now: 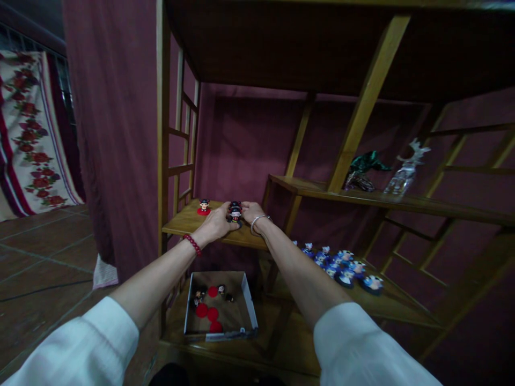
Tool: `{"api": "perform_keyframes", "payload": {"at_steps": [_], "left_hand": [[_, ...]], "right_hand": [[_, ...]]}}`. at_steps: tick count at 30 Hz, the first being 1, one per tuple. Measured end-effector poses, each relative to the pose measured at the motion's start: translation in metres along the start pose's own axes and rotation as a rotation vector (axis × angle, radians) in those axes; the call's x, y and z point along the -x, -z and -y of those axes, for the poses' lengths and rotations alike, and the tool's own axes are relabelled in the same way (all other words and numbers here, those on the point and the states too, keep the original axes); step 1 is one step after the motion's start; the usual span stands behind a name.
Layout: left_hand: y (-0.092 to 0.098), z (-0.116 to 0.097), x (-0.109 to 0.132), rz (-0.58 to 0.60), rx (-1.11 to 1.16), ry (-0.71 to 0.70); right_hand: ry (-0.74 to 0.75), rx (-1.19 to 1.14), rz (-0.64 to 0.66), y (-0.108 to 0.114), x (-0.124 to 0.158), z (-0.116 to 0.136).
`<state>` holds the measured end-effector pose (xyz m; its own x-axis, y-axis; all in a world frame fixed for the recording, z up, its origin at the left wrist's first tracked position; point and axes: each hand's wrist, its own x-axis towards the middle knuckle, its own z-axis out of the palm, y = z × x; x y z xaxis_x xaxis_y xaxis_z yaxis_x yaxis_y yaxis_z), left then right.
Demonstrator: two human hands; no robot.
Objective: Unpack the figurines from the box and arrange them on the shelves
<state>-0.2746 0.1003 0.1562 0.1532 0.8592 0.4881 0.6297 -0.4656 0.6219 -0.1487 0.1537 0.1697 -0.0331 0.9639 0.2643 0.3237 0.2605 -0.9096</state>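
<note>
On the upper left wooden shelf (pixel 181 219), my two hands close in from either side on small dark-haired doll figurines (pixel 235 214). One figurine faces me in front, and the dark hair of another shows just behind it. My left hand (pixel 218 222), with a red bead bracelet, grips from the left, its thumb low by the front figurine's base. My right hand (pixel 251 210), wearing a silver bangle, has its fingers curled against the figurines' right side; its fingertips are partly hidden. Left of my hands, a similar figurine on a red disc (pixel 204 207) stands upright.
Below, an open cardboard box (pixel 251 311) holds red discs (pixel 201 311) and several small figurines (pixel 221 290). Blue-and-white figurines (pixel 346 268) crowd the lower right shelf. A clear deer ornament (pixel 406 171) and a green ornament (pixel 364 169) stand higher right. Wooden posts (pixel 370 102) divide the shelving.
</note>
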Motion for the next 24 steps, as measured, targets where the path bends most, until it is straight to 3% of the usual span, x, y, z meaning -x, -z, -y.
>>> {"api": "perform_keyframes", "payload": {"at_steps": [7, 12, 16, 24], "left_hand": [[0.002, 0.004, 0.0, 0.046, 0.113, 0.014], [0.007, 0.017, -0.005, -0.004, 0.356, 0.171], [0.015, 0.014, 0.0, -0.067, 0.509, 0.321], [0.017, 0.003, 0.007, 0.045, 0.516, 0.261]], "right_hand": [[-0.034, 0.16, -0.155, 0.006, 0.008, -0.003], [-0.055, 0.15, -0.171, 0.016, 0.022, -0.004], [-0.049, 0.089, -0.148, 0.018, 0.034, -0.004], [-0.074, 0.0, -0.031, 0.02, 0.059, 0.011]]}}
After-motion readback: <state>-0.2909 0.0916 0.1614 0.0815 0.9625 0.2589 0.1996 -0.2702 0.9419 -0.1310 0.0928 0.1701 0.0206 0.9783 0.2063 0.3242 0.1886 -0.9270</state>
